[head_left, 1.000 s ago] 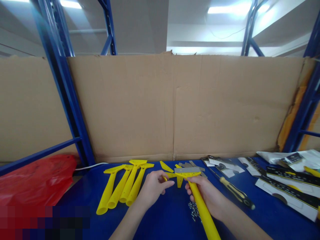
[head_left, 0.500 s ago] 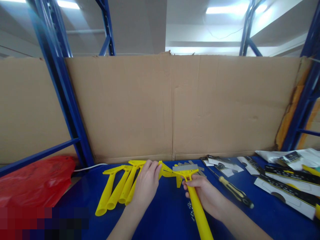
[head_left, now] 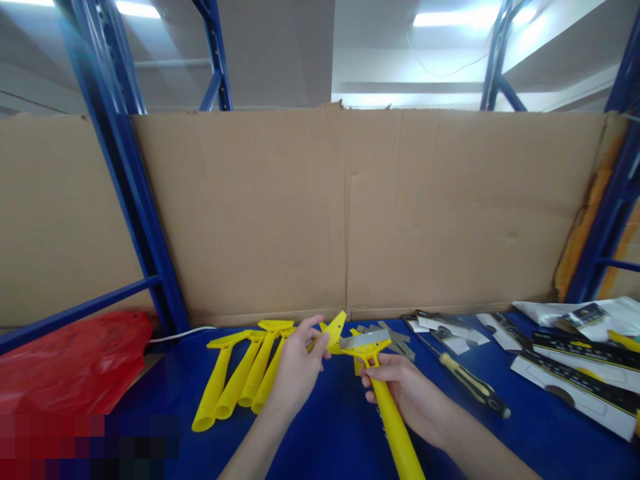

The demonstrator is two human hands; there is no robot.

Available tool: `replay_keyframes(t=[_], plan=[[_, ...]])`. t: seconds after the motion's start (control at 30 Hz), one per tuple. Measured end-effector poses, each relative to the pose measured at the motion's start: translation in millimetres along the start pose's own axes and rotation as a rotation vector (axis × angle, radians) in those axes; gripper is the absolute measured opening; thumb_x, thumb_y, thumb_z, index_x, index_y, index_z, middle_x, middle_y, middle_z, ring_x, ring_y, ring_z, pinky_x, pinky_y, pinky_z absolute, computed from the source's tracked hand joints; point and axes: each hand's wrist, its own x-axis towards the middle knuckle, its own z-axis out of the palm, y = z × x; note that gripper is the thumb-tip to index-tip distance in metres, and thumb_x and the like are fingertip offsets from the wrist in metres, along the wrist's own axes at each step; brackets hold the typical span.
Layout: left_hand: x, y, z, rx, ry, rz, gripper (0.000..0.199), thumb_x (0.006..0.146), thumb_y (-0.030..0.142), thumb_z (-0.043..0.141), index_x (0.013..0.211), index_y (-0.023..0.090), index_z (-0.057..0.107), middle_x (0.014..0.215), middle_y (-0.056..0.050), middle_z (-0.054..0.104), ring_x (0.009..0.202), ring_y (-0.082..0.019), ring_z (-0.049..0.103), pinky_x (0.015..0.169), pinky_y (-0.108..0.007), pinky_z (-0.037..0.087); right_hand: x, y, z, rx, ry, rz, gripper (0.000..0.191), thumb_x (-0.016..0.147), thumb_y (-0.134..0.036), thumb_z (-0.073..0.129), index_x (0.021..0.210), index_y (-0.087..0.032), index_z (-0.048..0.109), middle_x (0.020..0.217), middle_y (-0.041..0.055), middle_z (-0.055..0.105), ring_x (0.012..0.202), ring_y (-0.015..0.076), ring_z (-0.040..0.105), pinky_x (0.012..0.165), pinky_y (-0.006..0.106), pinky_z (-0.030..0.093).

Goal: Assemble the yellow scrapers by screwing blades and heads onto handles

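My left hand (head_left: 300,363) pinches a flat yellow plate (head_left: 334,333) with small holes, tilted upward. Just right of it, my right hand (head_left: 400,383) is closed round the neck of a yellow scraper handle (head_left: 395,420). A metal blade (head_left: 364,339) lies across the handle's wide head, which points away from me. Several yellow handles (head_left: 213,387) rest side by side left of my left hand. Loose metal blades (head_left: 397,337) and more yellow plates lie behind the held scraper. Small screws (head_left: 383,423) are partly hidden by the handle.
A screwdriver (head_left: 473,383) lies right of my right hand on the blue table (head_left: 325,440). Black-and-white packages (head_left: 570,393) spread along the right side. A red plastic bag (head_left: 75,360) sits at the left. Cardboard (head_left: 250,220) stands behind.
My left hand has lifted a yellow plate from the pile and holds it near the scraper head. The scraper in my right hand has shifted slightly left and tilted.
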Motion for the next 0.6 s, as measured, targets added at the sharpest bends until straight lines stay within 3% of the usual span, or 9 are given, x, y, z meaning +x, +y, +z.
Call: replay_keyframes(t=[0.1, 0.2, 0.33, 0.43, 0.6], plan=[[-2, 1, 7.7, -0.104, -0.003, -0.079, 0.035, 0.067, 0.038, 0.064, 0.093, 0.013, 0.065, 0.062, -0.001, 0.066, 0.052, -0.014, 0.059, 0.044, -0.023, 0.043, 0, 0, 0, -0.018, -0.028, 0.002, 0.024, 0.056, -0.011, 0.07, 0.078, -0.013, 0.062, 0.07, 0.002, 0.062, 0.063, 0.0118, 0.056, 0.057, 0.023, 0.049], [-4, 4, 15.4, -0.17, -0.005, -0.091, 0.025, 0.062, 0.038, 0.069, 0.073, 0.015, 0.069, 0.073, -0.005, 0.071, 0.068, -0.018, 0.065, 0.058, -0.026, 0.05, 0, 3, -1, -0.022, -0.06, -0.001, 0.026, 0.054, -0.013, 0.071, 0.079, -0.013, 0.063, 0.071, 0.002, 0.062, 0.063, 0.0116, 0.056, 0.057, 0.023, 0.049], [-4, 6, 22.4, -0.194, -0.007, -0.066, 0.022, 0.062, 0.038, 0.07, 0.069, 0.017, 0.072, 0.077, -0.006, 0.072, 0.078, -0.022, 0.065, 0.079, -0.034, 0.049, 2, 6, -3, -0.01, -0.078, 0.002, 0.027, 0.053, -0.013, 0.071, 0.079, -0.013, 0.064, 0.072, 0.0016, 0.063, 0.063, 0.0112, 0.056, 0.057, 0.023, 0.048], [-1, 5, 24.7, -0.182, 0.017, -0.05, 0.021, 0.059, 0.037, 0.071, 0.066, 0.018, 0.073, 0.093, -0.01, 0.072, 0.094, -0.026, 0.063, 0.09, -0.039, 0.043, 2, 8, -3, -0.005, -0.092, 0.001, 0.027, 0.053, -0.012, 0.07, 0.079, -0.013, 0.064, 0.071, 0.0014, 0.063, 0.061, 0.011, 0.056, 0.055, 0.023, 0.046], [0, 2, 26.7, -0.174, 0.006, -0.075, 0.023, 0.056, 0.039, 0.073, 0.063, 0.017, 0.074, 0.101, -0.014, 0.069, 0.102, -0.03, 0.06, 0.093, -0.041, 0.04, 2, 8, -3, -0.002, -0.106, -0.007, 0.027, 0.054, -0.013, 0.069, 0.08, -0.013, 0.063, 0.071, 0.0014, 0.063, 0.061, 0.0109, 0.056, 0.054, 0.023, 0.045]])
